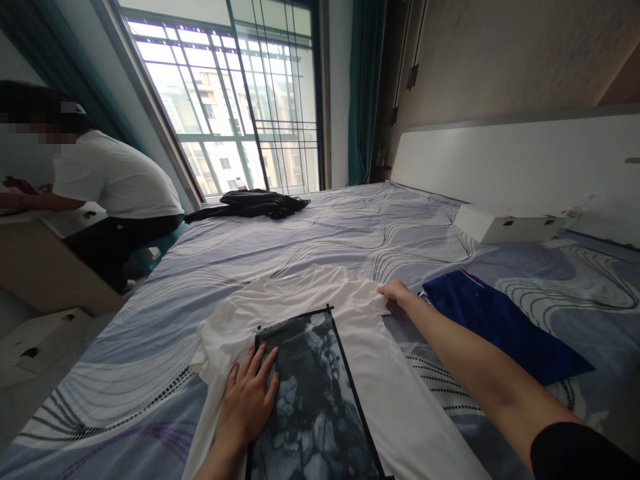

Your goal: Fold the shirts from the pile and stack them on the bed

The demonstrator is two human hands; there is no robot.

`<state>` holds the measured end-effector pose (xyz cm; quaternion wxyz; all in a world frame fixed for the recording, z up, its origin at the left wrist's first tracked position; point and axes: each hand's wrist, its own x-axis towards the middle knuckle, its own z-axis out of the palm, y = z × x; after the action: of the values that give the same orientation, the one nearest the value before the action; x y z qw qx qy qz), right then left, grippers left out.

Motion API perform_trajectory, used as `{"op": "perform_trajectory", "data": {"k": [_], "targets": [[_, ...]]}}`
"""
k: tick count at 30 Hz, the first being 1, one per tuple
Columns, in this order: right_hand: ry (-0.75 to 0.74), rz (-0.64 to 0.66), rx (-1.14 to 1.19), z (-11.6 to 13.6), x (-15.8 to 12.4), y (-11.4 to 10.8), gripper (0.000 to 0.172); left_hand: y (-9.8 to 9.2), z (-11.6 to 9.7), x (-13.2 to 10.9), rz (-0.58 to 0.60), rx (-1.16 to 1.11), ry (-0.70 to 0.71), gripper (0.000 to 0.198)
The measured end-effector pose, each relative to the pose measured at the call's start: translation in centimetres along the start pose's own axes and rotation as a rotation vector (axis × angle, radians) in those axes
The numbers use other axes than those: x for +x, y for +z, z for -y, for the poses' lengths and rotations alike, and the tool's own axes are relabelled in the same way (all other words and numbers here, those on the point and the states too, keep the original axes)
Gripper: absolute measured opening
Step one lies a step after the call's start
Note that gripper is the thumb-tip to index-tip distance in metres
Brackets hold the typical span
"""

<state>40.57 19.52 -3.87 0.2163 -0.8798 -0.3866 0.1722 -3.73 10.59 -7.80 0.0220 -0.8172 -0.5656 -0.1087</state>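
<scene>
A white T-shirt (pixel 395 373) with a large dark printed panel (pixel 310 393) lies spread on the patterned bedsheet (pixel 125 373), its collar pointing away from me. My left hand (pixel 249 393) rests flat with fingers spread over the panel's left edge and the white cloth beside it. At the right sleeve, my right hand (pixel 393 292) pinches the edge of the fabric between closed fingers. To the right of my right forearm lies a folded blue garment (pixel 495 320), which neither hand touches.
Black clothing (pixel 255 203) lies at the bed's far edge. A white box (pixel 510 223) stands near the headboard (pixel 515 150). At the left, a person in a white shirt (pixel 125 173) bends over a desk (pixel 45 260); another box (pixel 43 343) sits below.
</scene>
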Motion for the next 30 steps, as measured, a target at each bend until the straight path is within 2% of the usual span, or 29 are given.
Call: {"op": "perform_trajectory", "data": {"k": [4,8,11,14,17,19,21,26,30], "targets": [[0.015,-0.041,-0.05,1.2,-0.6,0.4,0.037,0.0,0.0,0.0,-0.003,0.002,0.0,0.052],[0.007,-0.043,-0.13,1.6,-1.4,-0.4,0.04,0.1,0.1,0.0,-0.008,-0.02,0.005,0.052],[-0.063,-0.049,-0.19,3.2,-2.5,-0.7,0.045,0.1,0.1,-0.1,-0.017,-0.031,0.005,0.053],[-0.276,-0.011,-0.217,6.3,-4.8,0.5,0.047,0.0,0.0,-0.1,-0.016,-0.031,0.004,0.052],[-0.564,0.147,-0.214,9.4,-7.7,2.8,0.051,-0.1,0.0,-0.1,-0.017,-0.039,0.002,0.052],[-0.719,0.248,-0.203,10.6,-9.1,4.4,0.055,-0.2,-0.1,-0.1,-0.015,-0.038,0.0,0.052],[-0.769,0.247,-0.203,10.7,-9.8,5.6,0.059,-0.2,-0.1,-0.1,-0.009,-0.031,-0.001,0.052],[-0.648,0.125,-0.335,8.3,-10.1,8.3,0.066,-0.3,0.0,-0.1,-0.001,-0.028,-0.002,0.053],[-0.587,0.025,-0.352,6.5,-13.0,10.4,0.063,-0.2,-0.1,-0.2,-0.003,-0.048,-0.001,0.052]]}}
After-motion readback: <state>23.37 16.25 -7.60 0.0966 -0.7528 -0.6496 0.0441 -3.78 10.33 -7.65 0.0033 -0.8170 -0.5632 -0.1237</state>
